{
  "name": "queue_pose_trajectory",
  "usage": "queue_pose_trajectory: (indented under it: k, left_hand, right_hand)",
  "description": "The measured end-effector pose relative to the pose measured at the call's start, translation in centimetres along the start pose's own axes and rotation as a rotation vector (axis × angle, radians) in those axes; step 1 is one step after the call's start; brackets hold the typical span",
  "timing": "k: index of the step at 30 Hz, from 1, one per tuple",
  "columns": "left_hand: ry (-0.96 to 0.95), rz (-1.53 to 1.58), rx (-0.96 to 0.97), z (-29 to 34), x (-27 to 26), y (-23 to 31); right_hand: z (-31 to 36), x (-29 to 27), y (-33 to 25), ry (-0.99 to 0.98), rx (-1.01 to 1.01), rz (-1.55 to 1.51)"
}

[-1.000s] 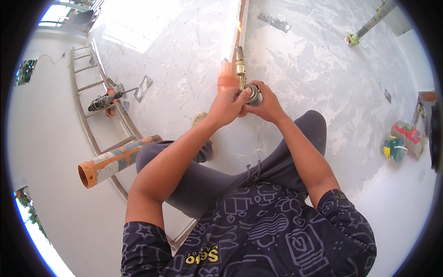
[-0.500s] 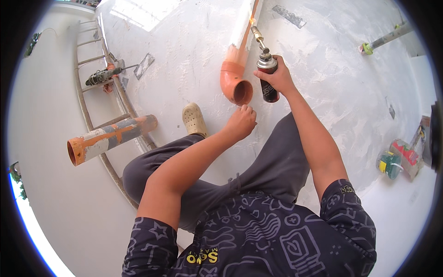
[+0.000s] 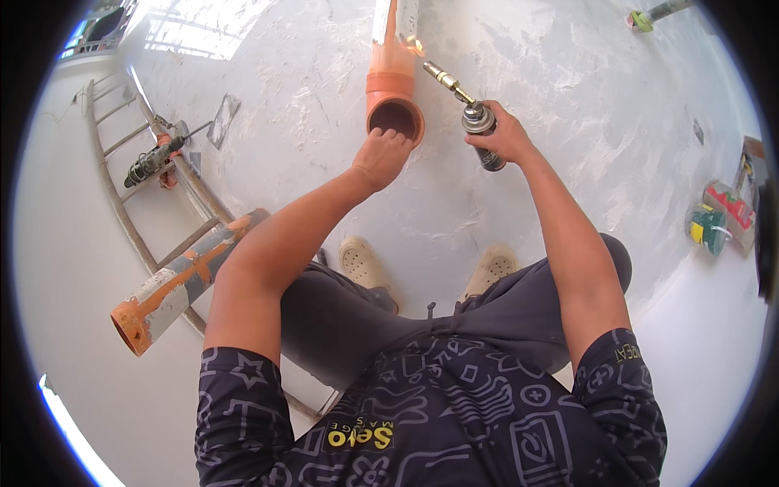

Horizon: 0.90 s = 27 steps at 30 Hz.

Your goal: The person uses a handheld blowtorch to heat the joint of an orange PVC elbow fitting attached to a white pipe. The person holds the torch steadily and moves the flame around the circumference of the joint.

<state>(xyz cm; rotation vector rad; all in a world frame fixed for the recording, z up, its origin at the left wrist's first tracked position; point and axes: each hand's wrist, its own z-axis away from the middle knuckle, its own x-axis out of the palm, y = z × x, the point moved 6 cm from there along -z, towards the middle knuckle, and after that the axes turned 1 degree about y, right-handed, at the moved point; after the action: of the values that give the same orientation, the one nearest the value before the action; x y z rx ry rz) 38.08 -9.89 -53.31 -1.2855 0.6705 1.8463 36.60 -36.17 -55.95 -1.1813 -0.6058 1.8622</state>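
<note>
Cream shoes (image 3: 365, 264): two, set apart on the floor (image 3: 442, 211); I'd want that steady base here.
Left hand (image 3: 383, 158): one, fingers pressed together and hooked over the near lip of the elbow (image 3: 389, 88); tips and thumb I can't see. A light touch, well clear of heat, seems right.
Right hand (image 3: 505, 134): one, wrapped round the can of the torch (image 3: 480, 123), thumb across it. I'd aim from the wrist, nozzle turned away from my other hand.
Elbow: one, straight ahead, at the near end of the long pipe (image 3: 393, 58), mouth toward me.
Flame (image 3: 415, 45): one, by the pipe's right edge, just beyond the elbow. I'd sweep it steadily; lingering could scorch or sag plastic.
Pipe: one long, running away from me; both sides deserve equal heat, I think.
Left side: one loose pipe (image 3: 193, 272), one ladder (image 3: 128, 140), one drill (image 3: 150, 165).
Right side: one green bucket (image 3: 707, 229), one sack (image 3: 730, 209), one pole (image 3: 669, 8) farthest.
</note>
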Motion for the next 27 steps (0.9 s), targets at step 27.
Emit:
queue_pose_trajectory:
  k: [27]
  left_hand:
    - [0.28,0.447,-0.459,8.3,3.4,-10.5]
  right_hand:
    - [0.4,11.7,-10.4,0.096,-0.086,0.141]
